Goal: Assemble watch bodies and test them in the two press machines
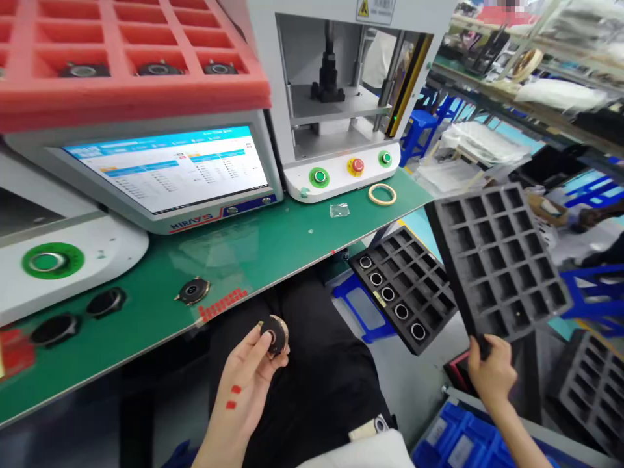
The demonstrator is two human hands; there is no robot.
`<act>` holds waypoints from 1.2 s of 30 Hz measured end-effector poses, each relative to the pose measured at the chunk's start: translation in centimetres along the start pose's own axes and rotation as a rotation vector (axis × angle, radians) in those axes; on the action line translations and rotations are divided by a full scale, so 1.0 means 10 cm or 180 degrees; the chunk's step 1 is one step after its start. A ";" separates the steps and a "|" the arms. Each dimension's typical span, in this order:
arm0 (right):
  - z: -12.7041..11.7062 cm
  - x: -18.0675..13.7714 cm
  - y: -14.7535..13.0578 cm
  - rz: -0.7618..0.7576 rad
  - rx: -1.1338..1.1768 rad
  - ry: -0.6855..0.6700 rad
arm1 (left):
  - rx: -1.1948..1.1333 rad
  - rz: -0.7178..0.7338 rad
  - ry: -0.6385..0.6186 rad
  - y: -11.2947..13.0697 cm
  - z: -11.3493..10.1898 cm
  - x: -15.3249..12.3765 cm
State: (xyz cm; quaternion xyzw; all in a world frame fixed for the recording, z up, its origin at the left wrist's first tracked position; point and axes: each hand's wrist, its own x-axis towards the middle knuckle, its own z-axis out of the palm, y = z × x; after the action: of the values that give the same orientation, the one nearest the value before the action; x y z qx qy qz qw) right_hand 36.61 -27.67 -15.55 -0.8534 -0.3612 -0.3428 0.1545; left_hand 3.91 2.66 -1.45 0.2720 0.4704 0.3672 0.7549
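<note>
Over my lap, my left hand (253, 367) pinches a round smartwatch case (274, 335) between thumb and fingers, its dark face toward me. Two small red stickers (234, 396) are stuck on that wrist. On the right, my right hand (493, 370) grips the lower edge of a black foam tray (502, 257), raised and tilted with its square pockets facing me. Beneath and left of it, another black foam tray (402, 286) carries several ring-faced round parts along its near-left side. Another watch case (194, 290) lies on the green bench beside rows of red stickers (223, 304).
Two dark round watch parts (106, 301) sit at the bench's left. Behind stand a monitor (170, 169), a press machine (341, 97) and a pink foam tray (131, 97). A tape roll (382, 194) lies near the bench edge. Blue bins (463, 435) are low on the right.
</note>
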 end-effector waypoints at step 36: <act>-0.32 0.80 -2.54 0.0571 0.4567 -0.2852 | 0.1336 0.0009 -0.1195 -0.53 0.09 0.19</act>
State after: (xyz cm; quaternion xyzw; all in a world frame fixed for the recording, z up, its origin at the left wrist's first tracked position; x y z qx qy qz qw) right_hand 20.75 -7.64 -7.26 -0.6293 -0.4490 0.3529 0.5271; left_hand 6.88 1.01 -6.03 0.4863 0.3877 0.2060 0.7555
